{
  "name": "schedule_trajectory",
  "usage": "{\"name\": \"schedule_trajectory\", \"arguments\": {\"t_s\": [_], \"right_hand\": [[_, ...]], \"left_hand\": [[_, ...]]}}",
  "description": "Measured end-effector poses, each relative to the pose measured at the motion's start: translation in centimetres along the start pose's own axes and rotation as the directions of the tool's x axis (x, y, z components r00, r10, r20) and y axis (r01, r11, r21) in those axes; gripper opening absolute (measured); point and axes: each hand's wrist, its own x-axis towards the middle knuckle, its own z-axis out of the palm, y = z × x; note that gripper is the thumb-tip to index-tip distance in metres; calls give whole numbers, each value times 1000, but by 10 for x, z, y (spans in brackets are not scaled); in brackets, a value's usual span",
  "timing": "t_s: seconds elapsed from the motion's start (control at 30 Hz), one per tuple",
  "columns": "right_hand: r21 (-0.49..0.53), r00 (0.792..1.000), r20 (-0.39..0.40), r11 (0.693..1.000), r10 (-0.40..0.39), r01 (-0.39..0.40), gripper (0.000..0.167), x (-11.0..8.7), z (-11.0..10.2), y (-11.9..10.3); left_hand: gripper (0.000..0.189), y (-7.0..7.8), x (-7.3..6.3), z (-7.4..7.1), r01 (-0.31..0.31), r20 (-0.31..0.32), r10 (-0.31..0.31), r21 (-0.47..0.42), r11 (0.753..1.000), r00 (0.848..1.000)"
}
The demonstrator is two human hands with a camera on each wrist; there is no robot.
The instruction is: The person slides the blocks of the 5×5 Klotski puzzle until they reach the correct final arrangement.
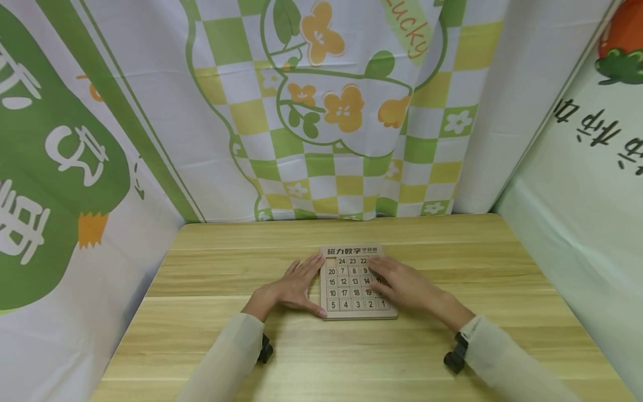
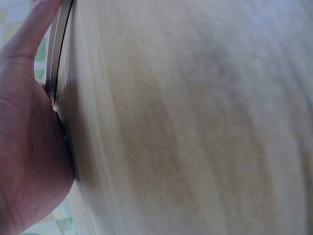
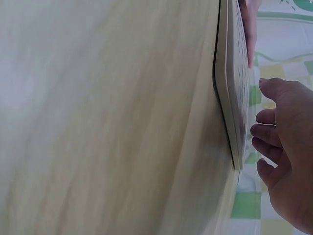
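A wooden sliding number puzzle point(image 1: 358, 315) lies flat on the table, with numbered square tiles in rows and a vacant square at its top left. My left hand point(image 1: 296, 287) is spread along the puzzle's left side, fingertips at the upper left edge and thumb at the lower left corner. Over the right-hand columns is my right hand point(image 1: 404, 283), its fingers loosely bent and hiding some tiles. In the right wrist view, the right hand's fingers point(image 3: 266, 134) hover close above the board point(image 3: 230, 93), with nothing held between them.
The wood-grain table point(image 1: 201, 262) reaches to a patterned curtain point(image 1: 331, 184) at the back. White printed cloths hang on the left point(image 1: 50, 346) and right point(image 1: 567, 184). Both wrists carry small black cameras.
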Motion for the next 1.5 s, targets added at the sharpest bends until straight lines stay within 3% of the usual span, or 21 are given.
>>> {"name": "schedule_trajectory", "arguments": {"t_s": [0.53,0.63,0.77,0.87,1.23,1.5], "right_hand": [[-28,1000,17,999,-16,16,60,-3,-4,15],[-31,1000,13,999,-22,22,60,-2,-4,14],[-30,1000,21,999,-20,20,60,0,-4,10],[-29,999,32,999,-18,19,61,3,-2,6],[-12,998,62,1000,-26,27,60,18,3,-6],[-5,998,29,999,-50,51,58,14,2,-8]], "left_hand": [[148,10,-4,-8,11,22,-11,6,1000,1000],[145,2,-1,-2,-6,-1,6,29,1000,1000],[145,7,-4,-6,-15,3,15,12,1000,1000],[146,19,-8,-17,6,35,-6,-9,1000,999],[149,4,-1,-4,-1,3,1,-15,1000,1000],[146,17,-6,-15,23,36,-22,-19,1000,999]]}}
